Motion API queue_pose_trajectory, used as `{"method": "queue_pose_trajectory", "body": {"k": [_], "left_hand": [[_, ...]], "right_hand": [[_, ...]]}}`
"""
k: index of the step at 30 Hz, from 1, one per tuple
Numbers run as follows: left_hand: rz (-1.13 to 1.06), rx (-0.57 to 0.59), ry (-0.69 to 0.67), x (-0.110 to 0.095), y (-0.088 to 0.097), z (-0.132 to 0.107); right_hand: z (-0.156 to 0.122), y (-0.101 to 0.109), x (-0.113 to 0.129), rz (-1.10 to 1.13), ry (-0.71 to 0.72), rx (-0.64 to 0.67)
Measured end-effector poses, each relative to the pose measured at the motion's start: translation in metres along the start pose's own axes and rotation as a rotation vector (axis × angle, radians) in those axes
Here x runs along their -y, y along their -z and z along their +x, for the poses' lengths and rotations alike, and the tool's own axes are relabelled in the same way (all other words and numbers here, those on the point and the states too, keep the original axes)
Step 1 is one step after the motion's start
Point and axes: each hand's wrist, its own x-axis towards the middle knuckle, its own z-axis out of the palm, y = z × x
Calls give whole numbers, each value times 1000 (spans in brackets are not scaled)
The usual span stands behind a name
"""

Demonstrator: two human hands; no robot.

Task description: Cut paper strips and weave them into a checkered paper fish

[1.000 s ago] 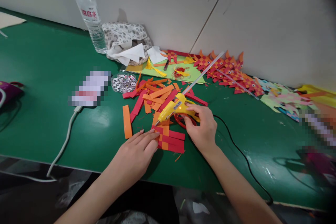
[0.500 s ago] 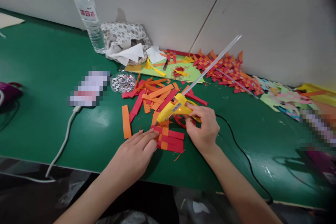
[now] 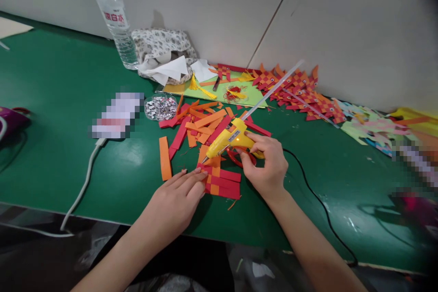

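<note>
My right hand (image 3: pixel 265 166) grips a yellow hot glue gun (image 3: pixel 228 138), its nozzle pointing down-left at the top edge of a woven red and orange paper piece (image 3: pixel 221 181). A clear glue stick (image 3: pixel 273 90) juts from the gun's back. My left hand (image 3: pixel 178 200) lies flat with fingers together, pressing the woven piece's left edge onto the green table (image 3: pixel 51 155). Red scissor handles (image 3: pixel 239 157) show under the gun.
Loose red and orange paper strips (image 3: pixel 196 125) lie behind the woven piece. A dish of googly eyes (image 3: pixel 160 107), a water bottle (image 3: pixel 114 16), a cloth pouch with tissues (image 3: pixel 164 54) and finished woven fish (image 3: pixel 297 89) line the wall. A white cable (image 3: pixel 84 182) runs off the front edge.
The glue gun's rear glue stick tilted up, then dropped back a little; my right hand shifted slightly right. My left hand stayed on the woven piece.
</note>
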Motion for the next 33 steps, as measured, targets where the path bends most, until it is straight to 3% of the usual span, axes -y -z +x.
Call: {"method": "queue_pose_trajectory", "body": {"k": [12, 24, 27, 31, 33], "left_hand": [[24, -9, -6, -1, 0, -1], [33, 7, 8, 0, 0, -1], [53, -2, 0, 0, 3, 2], [100, 4, -20, 1, 11, 11], [110, 13, -20, 2, 17, 17]], "right_hand": [[1, 0, 2, -57, 95, 36], [0, 1, 1, -38, 99, 57], [1, 0, -1, -22, 8, 41], [1, -4, -11, -21, -283, 27], [1, -5, -16, -28, -363, 56]]}}
